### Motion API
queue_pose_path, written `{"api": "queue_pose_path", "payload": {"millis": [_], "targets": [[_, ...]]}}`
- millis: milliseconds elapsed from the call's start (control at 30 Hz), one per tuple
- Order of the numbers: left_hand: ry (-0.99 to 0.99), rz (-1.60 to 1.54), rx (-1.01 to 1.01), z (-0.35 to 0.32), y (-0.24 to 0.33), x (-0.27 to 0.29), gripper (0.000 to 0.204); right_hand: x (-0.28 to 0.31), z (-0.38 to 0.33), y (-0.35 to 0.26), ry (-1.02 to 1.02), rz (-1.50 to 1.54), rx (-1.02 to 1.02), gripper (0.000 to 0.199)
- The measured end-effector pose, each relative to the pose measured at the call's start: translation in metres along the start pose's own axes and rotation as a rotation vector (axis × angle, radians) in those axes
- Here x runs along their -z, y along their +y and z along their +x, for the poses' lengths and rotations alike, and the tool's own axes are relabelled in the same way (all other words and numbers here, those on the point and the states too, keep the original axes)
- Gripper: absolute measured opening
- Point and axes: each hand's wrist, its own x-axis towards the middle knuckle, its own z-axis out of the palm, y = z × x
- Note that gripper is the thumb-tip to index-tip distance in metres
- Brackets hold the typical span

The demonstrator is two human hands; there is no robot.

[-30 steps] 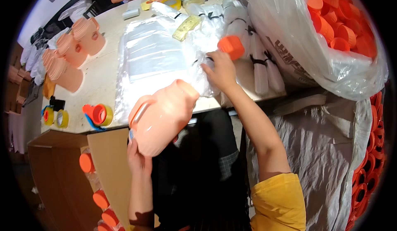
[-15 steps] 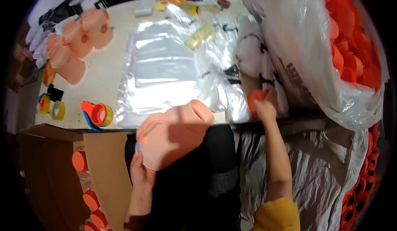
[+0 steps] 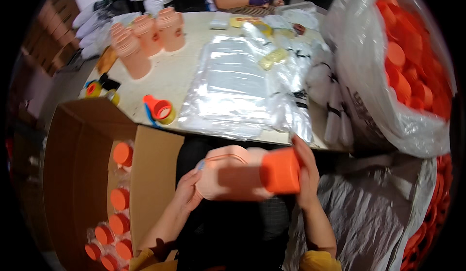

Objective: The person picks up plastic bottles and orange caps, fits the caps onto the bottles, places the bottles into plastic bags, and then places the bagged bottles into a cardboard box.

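Note:
My left hand [image 3: 187, 191] is closed around the base end of a peach plastic jug [image 3: 232, 177], which lies nearly level above my lap. An orange screw cap [image 3: 281, 172] sits against the jug's mouth at its right end, hiding the opening. Wrapped over the cap's outer side is my right hand [image 3: 307, 176]. Whether the threads are engaged, I cannot tell.
Peach jugs [image 3: 131, 55] stand at the table's far left. Clear plastic bags [image 3: 233, 81] cover its middle, beside a tape dispenser [image 3: 160, 110]. A carton [image 3: 158, 183] holds orange-capped bottles. At right is a sack of orange caps [image 3: 410, 76]. A person's gloved hand [image 3: 259, 0] shows far off.
My right hand has brought the orange cap from the table to the jug's mouth. The jug has turned closer to level, and the view has shifted left.

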Motion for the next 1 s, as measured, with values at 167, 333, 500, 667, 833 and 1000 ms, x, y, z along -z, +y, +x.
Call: {"api": "queue_pose_path", "payload": {"millis": [167,333,500,667,833,1000], "targets": [[0.065,0.02,-0.214,0.006,-0.006,-0.007,0.039,-0.003,-0.05,-0.032,0.168,-0.199,0.157,0.064],[-0.103,0.322,-0.539,0.027,0.022,-0.06,0.054,-0.069,-0.146,-0.02,0.481,0.369,-0.327,0.055],[-0.213,0.324,-0.096,0.053,-0.017,-0.106,0.042,0.063,-0.158,-0.093,0.198,-0.342,-0.141,0.064],[-0.729,0.893,-0.311,0.078,-0.04,-0.121,0.051,0.328,-0.112,-0.182,0.833,-1.363,-0.287,0.039],[-0.834,1.05,-0.342,0.012,-0.044,-0.128,0.074,0.526,-0.266,-0.187,0.897,-1.651,-1.372,0.089],[-0.373,1.592,-0.764,-0.045,-0.045,-0.096,0.048,0.502,-0.245,-0.144,1.064,-1.657,-1.545,0.055]]}}
